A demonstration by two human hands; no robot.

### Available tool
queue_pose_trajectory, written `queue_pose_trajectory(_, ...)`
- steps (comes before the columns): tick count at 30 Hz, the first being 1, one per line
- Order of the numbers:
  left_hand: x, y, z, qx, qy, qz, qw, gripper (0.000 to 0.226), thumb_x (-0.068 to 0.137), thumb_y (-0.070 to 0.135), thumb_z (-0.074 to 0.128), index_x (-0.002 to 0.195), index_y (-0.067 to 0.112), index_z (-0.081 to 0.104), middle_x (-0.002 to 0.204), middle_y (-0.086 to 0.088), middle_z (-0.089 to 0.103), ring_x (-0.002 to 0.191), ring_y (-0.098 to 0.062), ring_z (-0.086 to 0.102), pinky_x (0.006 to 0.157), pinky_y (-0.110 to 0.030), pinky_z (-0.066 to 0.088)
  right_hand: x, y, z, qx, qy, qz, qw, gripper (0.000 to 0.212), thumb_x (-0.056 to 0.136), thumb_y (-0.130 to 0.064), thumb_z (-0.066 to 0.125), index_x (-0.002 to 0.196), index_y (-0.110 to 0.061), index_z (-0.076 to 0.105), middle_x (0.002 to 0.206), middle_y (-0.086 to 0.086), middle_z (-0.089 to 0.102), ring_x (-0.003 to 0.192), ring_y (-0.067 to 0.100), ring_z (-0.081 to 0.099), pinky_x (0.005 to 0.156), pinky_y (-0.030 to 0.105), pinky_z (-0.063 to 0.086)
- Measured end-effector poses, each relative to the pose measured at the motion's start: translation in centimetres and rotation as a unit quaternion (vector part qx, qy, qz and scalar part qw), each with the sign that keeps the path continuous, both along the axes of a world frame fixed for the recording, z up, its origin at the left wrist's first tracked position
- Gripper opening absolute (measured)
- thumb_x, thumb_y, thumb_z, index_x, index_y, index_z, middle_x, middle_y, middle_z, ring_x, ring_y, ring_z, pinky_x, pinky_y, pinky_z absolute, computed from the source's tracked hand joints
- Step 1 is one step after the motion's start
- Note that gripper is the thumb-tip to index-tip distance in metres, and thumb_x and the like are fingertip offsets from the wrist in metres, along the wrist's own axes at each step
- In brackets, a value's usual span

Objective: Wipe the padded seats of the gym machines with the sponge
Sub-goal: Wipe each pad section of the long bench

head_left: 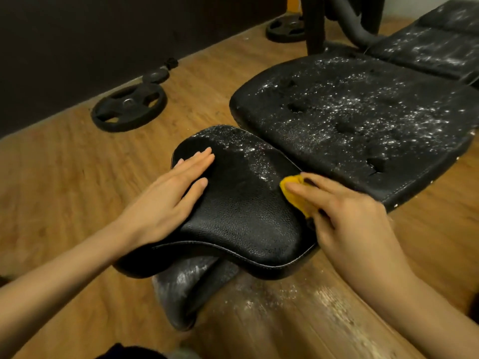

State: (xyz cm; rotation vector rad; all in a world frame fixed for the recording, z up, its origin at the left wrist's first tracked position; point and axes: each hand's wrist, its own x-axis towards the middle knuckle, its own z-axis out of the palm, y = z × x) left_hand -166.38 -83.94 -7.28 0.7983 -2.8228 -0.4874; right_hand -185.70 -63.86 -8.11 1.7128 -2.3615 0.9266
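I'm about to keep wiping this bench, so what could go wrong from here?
The sponge in the right hand works the small seat's right edge, so white residue may get pushed onto the wooden floor, where some already lies. The big pad has torn holes; the sponge could snag there. The left hand lies flat on the cleaned leather and may smudge it.

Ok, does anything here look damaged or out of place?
Yes. The large bench pad has torn holes in its cover and white specks all over. The same white residue lies on the floor below the small seat.
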Motion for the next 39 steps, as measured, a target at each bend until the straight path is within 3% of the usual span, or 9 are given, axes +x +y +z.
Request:
queue_pose_trajectory(4,0.0,-0.3,-0.4,0.005,0.005,-0.003,1.000,0.055,0.100,0.040,0.027,0.153,0.027,0.026,0.159,0.018,0.019,0.143,0.012,0.009,0.119,-0.016,0.006,-0.7,-2.5,-0.4,-0.026,-0.010,0.015,1.000,0.049,0.074,0.006,0.067,0.111,-0.026,0.072,0.123,0.000,0.067,0.103,0.027,0.068,0.077,0.039,0.056)
queue_pose_trajectory(8,-0.1,-0.1,-0.5,-0.015,0.001,0.004,1.000,0.052,0.102,0.041,0.026,0.153,0.027,0.027,0.158,0.020,0.019,0.143,0.013,0.010,0.118,-0.011,0.004,-1.4,-9.7,0.1,0.012,-0.064,0.015,0.998,0.034,0.092,-0.011,0.058,0.120,-0.029,0.068,0.130,-0.004,0.063,0.117,0.022,0.060,0.092,0.037,0.048)
queue_pose_trajectory(12,-0.1,0.3,-0.3,-0.022,-0.002,0.009,1.000,0.056,0.100,0.043,0.023,0.153,0.028,0.025,0.158,0.019,0.018,0.143,0.010,0.011,0.115,-0.007,0.001,-0.5,-5.0,0.0,0.024,-0.098,0.055,0.993,0.036,0.086,-0.036,0.066,0.122,-0.033,0.067,0.134,-0.015,0.058,0.122,0.006,0.056,0.104,0.028,0.043)
queue_pose_trajectory(15,-0.1,0.2,-0.7,-0.026,0.002,0.007,1.000,0.059,0.097,0.046,0.020,0.154,0.027,0.024,0.159,0.018,0.017,0.143,0.010,0.010,0.116,-0.008,0.000,0.9,-0.9,-0.4,-0.006,-0.105,0.080,0.991,0.031,0.087,-0.035,0.067,0.118,-0.034,0.069,0.129,-0.017,0.060,0.122,-0.003,0.052,0.105,0.021,0.039)
queue_pose_trajectory(18,-0.1,0.0,-0.9,-0.031,0.008,0.003,0.999,0.062,0.097,0.048,0.016,0.154,0.025,0.024,0.160,0.016,0.016,0.145,0.008,0.010,0.116,-0.009,0.000,0.5,-4.9,-0.5,-0.008,-0.081,0.074,0.994,0.026,0.089,-0.026,0.067,0.115,-0.029,0.071,0.126,-0.012,0.064,0.119,0.002,0.057,0.103,0.017,0.039)
queue_pose_trajectory(22,-0.1,0.0,-0.9,-0.036,0.009,-0.001,0.999,0.066,0.095,0.050,0.011,0.154,0.023,0.025,0.161,0.012,0.019,0.145,0.005,0.012,0.116,-0.009,-0.002,0.3,-10.8,0.0,0.037,-0.038,0.051,0.997,0.027,0.092,-0.021,0.064,0.117,-0.027,0.070,0.126,-0.006,0.065,0.120,0.008,0.058,0.101,0.028,0.044)
queue_pose_trajectory(27,-0.1,0.1,-0.9,-0.045,0.008,-0.004,0.999,0.065,0.096,0.049,0.011,0.154,0.023,0.022,0.161,0.011,0.016,0.146,0.003,0.009,0.112,-0.008,-0.009,2.0,-2.4,0.5,0.043,-0.061,0.096,0.993,0.032,0.090,-0.024,0.061,0.121,-0.030,0.068,0.132,-0.011,0.060,0.127,0.004,0.052,0.106,0.027,0.041)
queue_pose_trajectory(34,-0.2,0.4,-0.8,-0.045,0.015,0.006,0.999,0.059,0.099,0.041,0.022,0.152,0.017,0.031,0.159,0.003,0.026,0.146,-0.005,0.020,0.116,-0.018,0.000,1.1,-12.4,0.4,0.047,-0.038,0.060,0.996,0.025,0.094,-0.029,0.058,0.115,-0.029,0.070,0.127,-0.006,0.065,0.121,0.008,0.058,0.100,0.031,0.046)
queue_pose_trajectory(39,-0.2,0.2,-0.9,-0.041,0.013,0.000,0.999,0.057,0.099,0.039,0.027,0.149,0.013,0.038,0.155,-0.001,0.035,0.144,-0.010,0.030,0.117,-0.028,0.011,2.5,-5.9,0.2,0.037,-0.079,0.079,0.993,0.031,0.093,-0.023,0.056,0.122,-0.027,0.067,0.135,-0.009,0.058,0.129,0.007,0.051,0.109,0.033,0.041)
